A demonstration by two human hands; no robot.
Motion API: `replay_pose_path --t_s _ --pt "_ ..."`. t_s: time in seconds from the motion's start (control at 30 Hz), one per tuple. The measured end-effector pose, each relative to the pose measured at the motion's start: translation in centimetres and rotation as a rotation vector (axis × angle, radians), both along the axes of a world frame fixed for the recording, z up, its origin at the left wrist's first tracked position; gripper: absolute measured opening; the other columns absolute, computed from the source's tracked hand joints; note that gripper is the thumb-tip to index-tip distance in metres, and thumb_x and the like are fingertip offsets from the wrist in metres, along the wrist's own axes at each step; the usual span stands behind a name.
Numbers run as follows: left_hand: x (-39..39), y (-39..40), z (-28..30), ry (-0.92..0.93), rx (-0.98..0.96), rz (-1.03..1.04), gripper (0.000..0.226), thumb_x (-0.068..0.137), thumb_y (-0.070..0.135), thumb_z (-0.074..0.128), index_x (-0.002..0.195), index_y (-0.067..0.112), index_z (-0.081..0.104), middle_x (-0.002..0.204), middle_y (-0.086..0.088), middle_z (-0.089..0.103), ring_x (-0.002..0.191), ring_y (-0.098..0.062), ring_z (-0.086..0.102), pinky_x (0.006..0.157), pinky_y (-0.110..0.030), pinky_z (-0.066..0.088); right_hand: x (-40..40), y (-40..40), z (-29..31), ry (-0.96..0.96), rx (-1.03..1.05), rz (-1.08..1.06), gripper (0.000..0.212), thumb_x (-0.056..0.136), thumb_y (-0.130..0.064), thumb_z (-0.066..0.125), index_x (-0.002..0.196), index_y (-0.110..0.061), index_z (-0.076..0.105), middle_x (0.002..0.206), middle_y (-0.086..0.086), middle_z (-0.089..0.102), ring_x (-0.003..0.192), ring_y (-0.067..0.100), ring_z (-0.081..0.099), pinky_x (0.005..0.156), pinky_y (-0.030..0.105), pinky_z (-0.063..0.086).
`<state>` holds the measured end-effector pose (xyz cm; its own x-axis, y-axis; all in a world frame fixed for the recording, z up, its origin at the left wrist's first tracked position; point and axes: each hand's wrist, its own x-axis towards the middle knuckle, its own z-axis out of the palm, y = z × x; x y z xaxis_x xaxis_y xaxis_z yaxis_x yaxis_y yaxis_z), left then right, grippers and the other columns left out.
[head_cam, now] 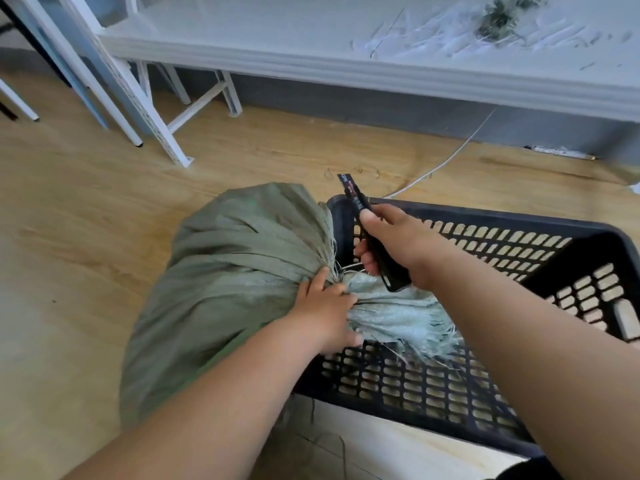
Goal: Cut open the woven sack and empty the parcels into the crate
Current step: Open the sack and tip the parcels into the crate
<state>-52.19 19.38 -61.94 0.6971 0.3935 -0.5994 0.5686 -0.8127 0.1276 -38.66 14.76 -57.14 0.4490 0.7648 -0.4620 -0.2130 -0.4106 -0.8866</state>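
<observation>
Sack (225, 289) fills frame centre-left on the floor, tied neck pointing right over crate (519, 220) rim, left hand (327, 306) clamped on that neck, right hand (398, 244) just above-right gripping box cutter (367, 220), nearer the tie

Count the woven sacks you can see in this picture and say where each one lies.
1. The green woven sack lies on the floor, its tied neck over the black crate rim, gripped by the left hand. Others may be out of view.
</observation>
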Motion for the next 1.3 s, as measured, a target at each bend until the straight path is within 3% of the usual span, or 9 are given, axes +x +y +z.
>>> replay_pose_path --t_s 0.17,0.33,0.5,0.7,0.8,0.9,1.03,1.13,1.3 --pt "-0.2 2.3 2.8 -0.469 -0.163 0.448 0.047 0.092 0.043 0.058 0.136 0.030 0.051 0.139 0.003 0.054 0.122 -0.019 0.053 0.102 -0.035 0.043 -0.4 0.5 -0.3 -0.036 -0.082 0.021 0.037 0.101 -0.039 0.038 0.092 -0.009 0.056 0.061 0.006 0.055 0.046 0.017 0.045 0.045 0.026 0.040" --pt "-1.0 3.7 5.2 -0.747 -0.288 0.731 0.033 0.097 0.029 0.054 0.129 0.024 0.059 0.123 0.009 0.060 0.109 -0.009 0.054 0.094 -0.026 0.041 -1.5 1.0 -0.5 0.100 -0.007 0.097 0.011 0.098 -0.003 0.035 0.101 -0.003 0.046 0.073 0.011 0.055 0.049 0.016 0.041 0.038 0.023 0.037" --pt "-0.8 4.4 5.6 -0.846 -0.701 1.155 0.022 0.097 0.022 0.055 0.118 0.015 0.060 0.116 -0.003 0.066 0.095 -0.013 0.068 0.084 -0.032 0.053 -3.0 0.9 -0.5 0.185 0.093 0.214 0.030 0.094 0.007 0.035 0.121 -0.008 0.039 0.094 0.020 0.056 0.051 0.016 0.046 0.048 0.028 0.040" --pt "-2.1 5.3 5.6 -0.940 -0.765 1.218 0.013 0.093 0.010 0.061 0.099 0.019 0.068 0.082 0.001 0.071 0.062 -0.005 0.067 0.069 -0.023 0.054 -4.4 1.6 -1.3 0.252 0.150 0.335 0.061 0.087 0.017 0.043 0.135 -0.019 0.032 0.103 0.020 0.055 0.066 0.020 0.052 0.058 0.032 0.045" --pt "-3.7 6.5 5.9 -0.955 -0.723 1.210 0.011 0.090 0.013 0.065 0.096 0.023 0.067 0.088 0.001 0.073 0.073 -0.007 0.070 0.074 -0.024 0.056 -5.3 2.2 -1.5 0.221 0.178 0.338 0.068 0.078 0.017 0.053 0.133 -0.019 0.034 0.107 0.009 0.059 0.080 0.016 0.056 0.062 0.027 0.049" --pt "-7.0 9.8 5.0 -0.937 -0.412 1.179 0.031 0.088 0.028 0.069 0.117 0.022 0.065 0.111 0.004 0.068 0.103 -0.015 0.064 0.094 -0.034 0.050 -6.0 3.1 -1.6 0.129 0.159 0.333 0.067 0.068 0.006 0.061 0.128 -0.017 0.044 0.109 0.003 0.063 0.082 0.016 0.055 0.068 0.028 0.045" --pt "-14.1 14.7 2.3 -0.635 0.013 1.327 0.063 0.087 0.032 0.067 0.140 0.008 0.043 0.139 -0.014 0.051 0.125 -0.033 0.052 0.104 -0.042 0.043 -7.6 4.9 -1.1 -0.068 0.078 0.271 0.018 0.086 -0.011 0.067 0.103 -0.012 0.062 0.072 0.003 0.054 0.057 0.014 0.048 0.051 0.023 0.044" --pt "-18.0 15.3 0.2 -0.401 -0.026 1.398 0.081 0.088 0.037 0.067 0.148 0.002 0.026 0.151 -0.022 0.034 0.133 -0.040 0.042 0.105 -0.046 0.041 -8.9 7.4 -1.2 -0.351 -0.005 0.304 0.014 0.086 -0.018 0.068 0.098 -0.012 0.066 0.074 0.007 0.060 0.059 0.018 0.054 0.054 0.029 0.054" --pt "-20.3 15.8 -2.4 -0.426 -0.164 1.471 0.070 0.092 0.042 0.059 0.139 -0.006 0.040 0.139 -0.024 0.048 0.123 -0.040 0.051 0.087 -0.041 0.043 -10.7 11.7 -1.7 -0.854 -0.139 0.492 0.027 0.086 -0.014 0.060 0.113 -0.015 0.059 0.097 0.014 0.067 0.080 0.030 0.068 0.071 0.039 0.059"
